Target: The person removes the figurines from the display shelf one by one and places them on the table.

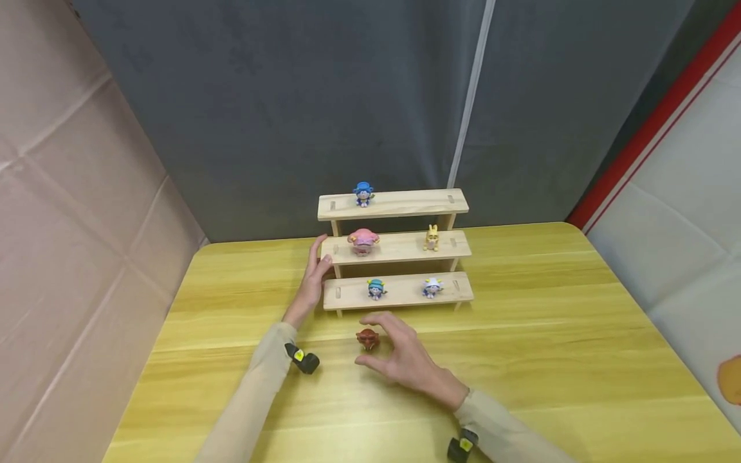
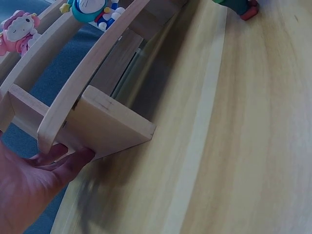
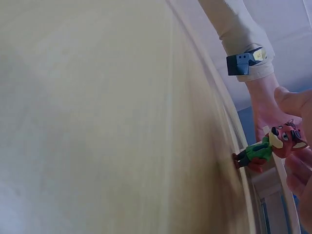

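A small fox figurine [image 1: 367,339] with a red-brown head and green top [image 3: 259,149] stands on the table in front of the stepped wooden shelf [image 1: 399,297]. My right hand [image 1: 403,354] is around it, thumb on the near side and fingers on the far side, with gaps showing in the head view. At the shelf's left end, my left hand [image 1: 312,283] rests against the side, fingers stretched along it. In the left wrist view, fingertips [image 2: 80,158] of that hand touch the wooden side leg [image 2: 109,122] of the shelf.
On the shelf stand a blue figurine [image 1: 363,194] on top, a pink one [image 1: 363,241] and a yellow one [image 1: 431,238] in the middle, and a teal-hatted [image 1: 376,289] and a white-hatted figurine [image 1: 432,287] below. A dark grey curtain [image 1: 289,116] hangs behind the table [image 1: 550,321].
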